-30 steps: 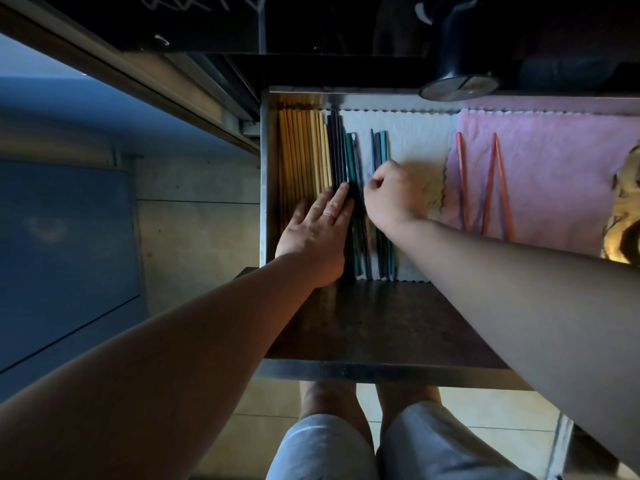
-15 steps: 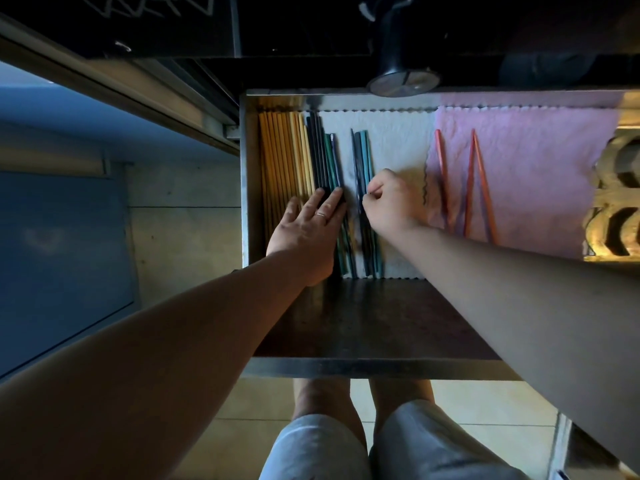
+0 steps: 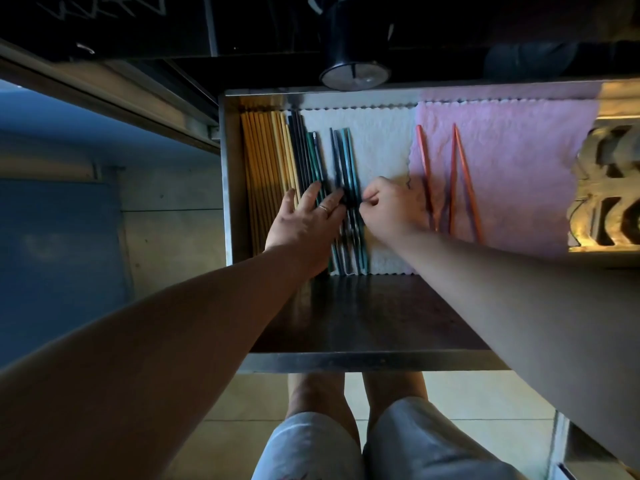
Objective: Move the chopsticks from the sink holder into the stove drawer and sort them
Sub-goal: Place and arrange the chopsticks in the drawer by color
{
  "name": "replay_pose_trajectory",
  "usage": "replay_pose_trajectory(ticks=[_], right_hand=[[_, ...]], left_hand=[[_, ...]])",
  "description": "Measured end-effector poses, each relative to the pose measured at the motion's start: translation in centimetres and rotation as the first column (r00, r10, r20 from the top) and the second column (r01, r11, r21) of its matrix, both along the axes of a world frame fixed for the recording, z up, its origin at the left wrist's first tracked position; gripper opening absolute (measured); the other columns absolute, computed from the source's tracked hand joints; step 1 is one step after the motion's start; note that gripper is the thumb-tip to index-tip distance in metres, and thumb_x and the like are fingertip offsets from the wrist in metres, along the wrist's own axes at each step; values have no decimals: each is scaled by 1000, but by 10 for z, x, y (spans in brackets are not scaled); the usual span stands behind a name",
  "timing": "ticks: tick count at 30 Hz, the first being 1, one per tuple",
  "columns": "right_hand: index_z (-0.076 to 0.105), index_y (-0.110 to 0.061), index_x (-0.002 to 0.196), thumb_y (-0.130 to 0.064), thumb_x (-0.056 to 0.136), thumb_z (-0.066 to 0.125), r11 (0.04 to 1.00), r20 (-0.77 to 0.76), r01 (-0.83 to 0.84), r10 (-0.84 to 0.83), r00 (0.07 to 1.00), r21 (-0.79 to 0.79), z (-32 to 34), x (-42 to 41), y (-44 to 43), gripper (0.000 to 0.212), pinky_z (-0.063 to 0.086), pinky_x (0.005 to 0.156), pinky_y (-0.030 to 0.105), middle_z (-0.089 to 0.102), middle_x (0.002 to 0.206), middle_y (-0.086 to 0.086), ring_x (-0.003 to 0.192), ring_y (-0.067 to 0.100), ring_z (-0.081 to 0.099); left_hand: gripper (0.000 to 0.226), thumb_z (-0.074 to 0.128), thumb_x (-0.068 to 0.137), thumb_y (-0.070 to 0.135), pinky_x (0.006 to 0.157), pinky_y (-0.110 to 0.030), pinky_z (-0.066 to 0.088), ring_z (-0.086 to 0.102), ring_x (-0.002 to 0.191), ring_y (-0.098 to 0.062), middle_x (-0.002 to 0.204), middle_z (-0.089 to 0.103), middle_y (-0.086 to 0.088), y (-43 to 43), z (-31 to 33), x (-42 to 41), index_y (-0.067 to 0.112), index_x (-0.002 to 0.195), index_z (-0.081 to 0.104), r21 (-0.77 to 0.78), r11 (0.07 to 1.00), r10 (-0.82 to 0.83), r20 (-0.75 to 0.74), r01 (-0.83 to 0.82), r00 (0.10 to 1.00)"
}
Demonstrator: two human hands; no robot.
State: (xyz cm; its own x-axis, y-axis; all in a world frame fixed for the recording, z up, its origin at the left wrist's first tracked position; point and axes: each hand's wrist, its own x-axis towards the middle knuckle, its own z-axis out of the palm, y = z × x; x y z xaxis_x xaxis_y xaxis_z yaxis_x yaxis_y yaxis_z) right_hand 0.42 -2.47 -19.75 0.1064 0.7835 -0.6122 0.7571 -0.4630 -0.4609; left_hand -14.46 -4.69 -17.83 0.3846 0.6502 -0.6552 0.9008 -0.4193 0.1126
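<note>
At frame centre, the left hand (image 3: 304, 220) lies flat, fingers spread, on the dark chopsticks (image 3: 313, 161), while the right hand (image 3: 391, 209), curled, pinches the teal chopsticks (image 3: 348, 157).

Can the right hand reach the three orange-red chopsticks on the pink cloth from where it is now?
Probably yes: the right hand lies right beside the orange-red chopsticks on the pink cloth, and nothing stands between them, though its fingers seem busy pinching the dark teal chopsticks.

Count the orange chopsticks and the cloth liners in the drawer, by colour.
Orange chopsticks: 3
Pink cloth: 1
White cloth: 1
Total: 5
</note>
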Motion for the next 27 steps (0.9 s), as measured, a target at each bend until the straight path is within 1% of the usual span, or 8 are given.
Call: replay_pose_trajectory(ticks=[5, 7, 10, 14, 17, 20, 24, 27], right_hand=[[65, -14, 100, -10, 86, 55, 1000, -36, 9, -10, 999, -24, 0, -4, 0, 18, 36, 69, 21, 68, 97, 4, 88, 18, 60], [64, -15, 102, -11, 87, 55, 1000, -11, 5, -5, 1000, -25, 1, -5, 1, 17, 36, 69, 22, 67, 97, 3, 87, 17, 58], [65, -11, 100, -9, 87, 56, 1000, -16, 6, -6, 1000, 19, -1, -6, 0, 16, 48, 78, 28, 70, 98, 7, 93, 22, 63], [64, -11, 100, -11, 86, 58, 1000, 7, 3, -3, 1000, 14, -2, -9, 0, 16, 51, 82, 32, 70, 101, 6, 96, 24, 64], [61, -13, 109, -14, 88, 56, 1000, 60, -11, 11, 998, 7, 1, -10, 4, 22, 40, 80, 25, 67, 111, 3, 105, 23, 60], [57, -17, 122, -17, 91, 53, 999, 119, -36, 38, 992, -19, 3, -13, 9, 31, 31, 94, 27, 64, 121, 1, 114, 22, 57], [58, -13, 125, -14, 89, 54, 999, 66, -41, 42, 997, -26, -3, -21, 11, 36, 43, 93, 29, 63, 124, 7, 115, 25, 58], [59, -11, 125, -14, 89, 55, 998, 52, -54, 56, 997, -45, -5, -26, 11, 36, 43, 93, 27, 62, 124, 8, 115, 27, 57]], left_hand=[[75, 54, 93, 29, 119, -55, 10, -4, 149, -30, 164, 0, 0, 3, 2, 0, 23, 154, 11, 67, 997, -35, 4, 35, 999], [81, 51, 95, 28, 120, -55, 5, -10, 150, -28, 164, -12, 1, 4, -1, 3, 23, 156, -2, 44, 996, -73, 0, 73, 997], [87, 50, 96, 28, 119, -56, 1, -16, 149, -25, 162, -21, 3, 3, -5, 4, 23, 155, -14, -9, 995, -104, -37, 104, 994], [87, 51, 94, 28, 117, -56, 3, -12, 150, -26, 163, -19, 3, -6, -7, -5, 21, 156, -10, 5, 998, -58, -52, 59, 997], [85, 52, 94, 30, 118, -55, 4, -10, 150, -26, 164, -15, 3, -10, -7, -12, 21, 157, -5, 11, 1000, -27, -35, 27, 999], [83, 47, 95, 23, 118, -52, -2, -15, 150, -23, 162, -21, 4, -9, -6, -10, 23, 156, -9, 5, 1000, 19, -4, -19, 1000], [83, 43, 95, 19, 119, -49, -6, -21, 148, -18, 159, -29, 7, -10, -11, -7, 24, 155, -14, -38, 994, 98, -8, -98, 995], [85, 43, 94, 16, 119, -49, -7, -22, 148, -17, 157, -32, 7, -13, -12, -10, 24, 155, -16, -53, 993, 110, -4, -110, 994]])
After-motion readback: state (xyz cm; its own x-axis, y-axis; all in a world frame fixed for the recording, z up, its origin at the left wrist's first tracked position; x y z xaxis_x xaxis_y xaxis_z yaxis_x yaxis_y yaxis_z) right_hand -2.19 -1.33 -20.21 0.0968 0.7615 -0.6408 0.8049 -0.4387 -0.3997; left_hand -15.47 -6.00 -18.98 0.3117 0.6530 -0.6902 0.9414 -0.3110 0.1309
